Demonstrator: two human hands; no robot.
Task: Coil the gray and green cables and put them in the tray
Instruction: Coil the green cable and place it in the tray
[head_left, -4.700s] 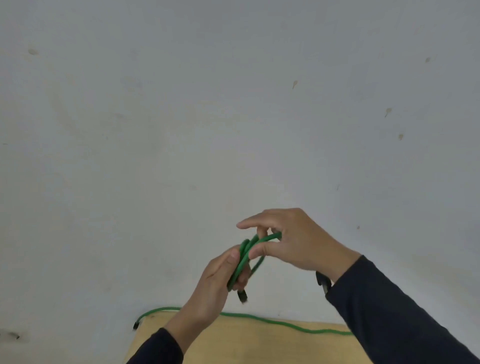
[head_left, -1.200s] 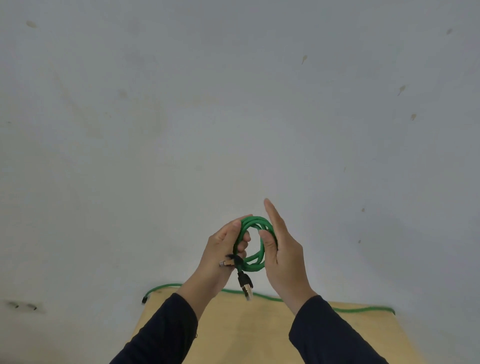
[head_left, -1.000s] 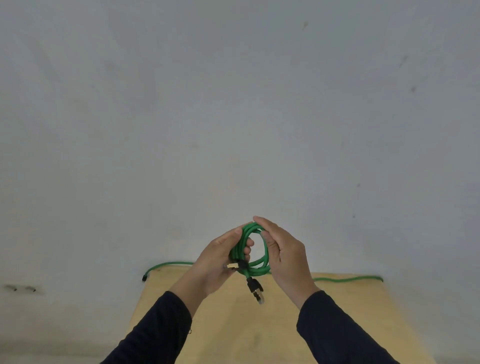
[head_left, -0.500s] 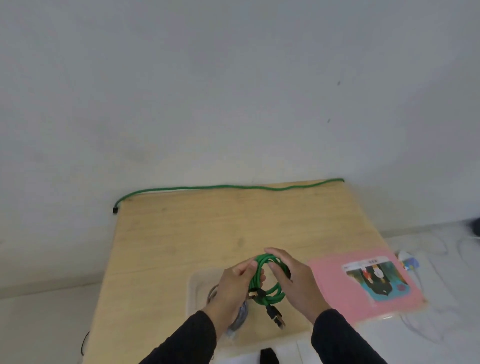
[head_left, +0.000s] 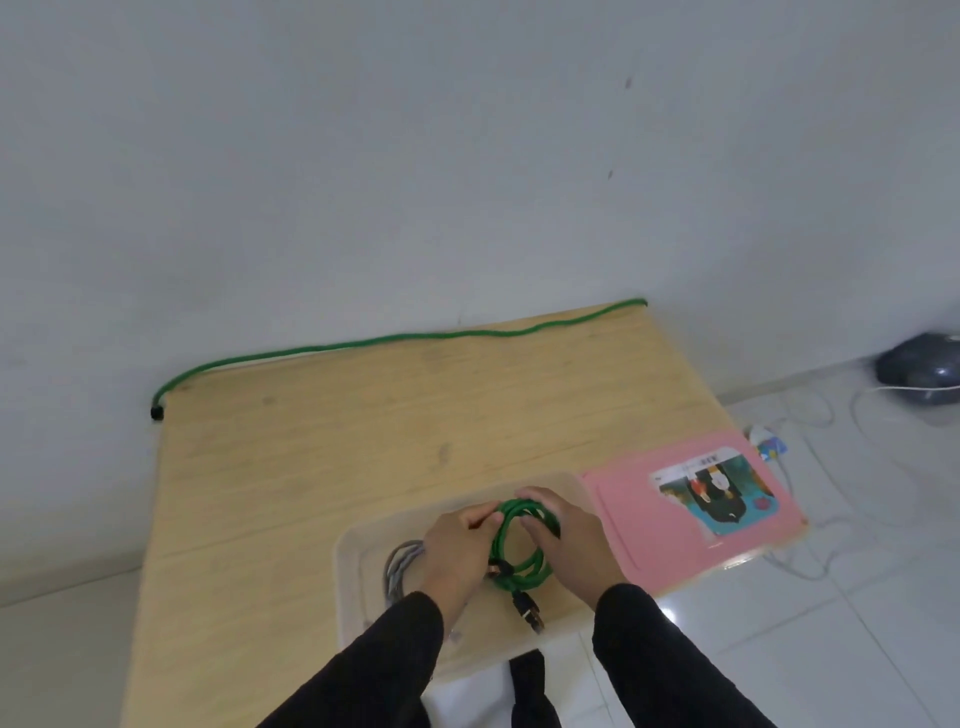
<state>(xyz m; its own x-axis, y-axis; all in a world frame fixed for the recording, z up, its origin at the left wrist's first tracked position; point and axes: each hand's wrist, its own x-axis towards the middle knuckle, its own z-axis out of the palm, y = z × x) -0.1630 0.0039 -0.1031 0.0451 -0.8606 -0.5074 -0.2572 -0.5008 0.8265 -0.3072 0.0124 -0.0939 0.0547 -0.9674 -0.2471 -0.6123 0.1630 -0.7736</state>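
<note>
I hold a coiled green cable (head_left: 519, 551) upright between both hands, just above a clear plastic tray (head_left: 348, 561) at the near edge of the wooden table. My left hand (head_left: 454, 556) grips the coil's left side and my right hand (head_left: 569, 540) grips its right side. A black plug (head_left: 527, 610) hangs from the coil's bottom. A coiled gray cable (head_left: 397, 569) lies in the tray's left part, partly hidden behind my left hand.
A second green cable (head_left: 395, 340) runs along the table's (head_left: 311, 447) far edge by the wall. A pink board (head_left: 691, 514) with a picture label lies on the right. White wires and a dark object (head_left: 919, 371) sit on the tiled floor.
My view has tilted down from the wall to the table. Both hands have lowered the coiled green cable until it is over the tray.
</note>
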